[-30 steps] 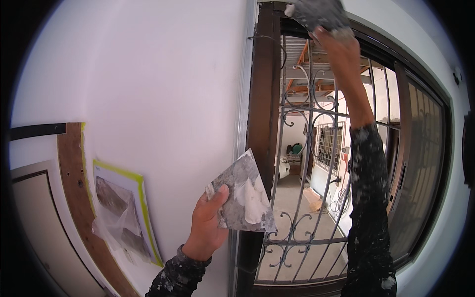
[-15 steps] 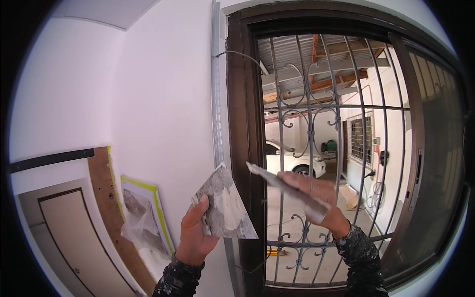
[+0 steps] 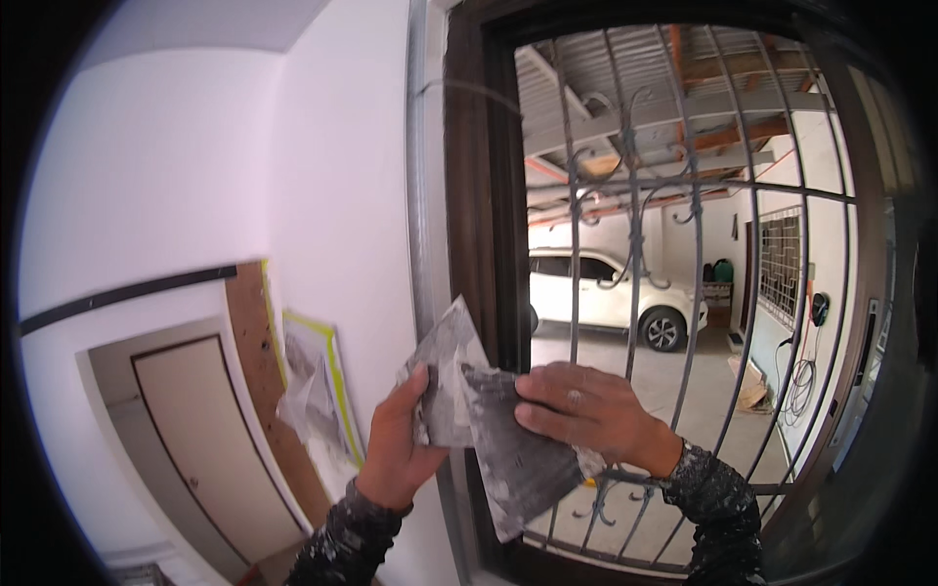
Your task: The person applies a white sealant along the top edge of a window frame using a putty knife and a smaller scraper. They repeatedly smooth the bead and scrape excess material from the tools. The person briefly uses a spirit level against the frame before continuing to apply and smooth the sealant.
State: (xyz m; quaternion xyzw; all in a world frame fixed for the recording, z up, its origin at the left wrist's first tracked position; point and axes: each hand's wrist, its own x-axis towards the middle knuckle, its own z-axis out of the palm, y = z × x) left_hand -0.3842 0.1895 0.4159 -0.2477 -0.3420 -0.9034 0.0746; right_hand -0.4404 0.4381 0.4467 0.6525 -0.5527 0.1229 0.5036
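My left hand [image 3: 393,441] grips a flat, putty-smeared scraper plate [image 3: 437,344], thumb on its face and pointed corner upward. White putty [image 3: 452,391] lies on that plate. In my right hand [image 3: 601,415] is a wide grey putty blade [image 3: 528,459], its fingers pressed across the upper part. The blade slants in front of the plate and overlaps its right side; the two appear to touch there. Putty crusts the blade's edges. Both tools are held in front of the dark window frame [image 3: 484,195].
A perforated metal corner strip [image 3: 427,215] runs up the wall edge beside the frame. Iron window bars [image 3: 633,244] stand behind my right hand, with a white car [image 3: 606,293] beyond. At left are a doorway with a door [image 3: 210,420] and a plastic-covered, yellow-edged panel [image 3: 322,391].
My right hand has swung its blade down and left onto the plate in my left hand. The view has shifted, showing more of the car.
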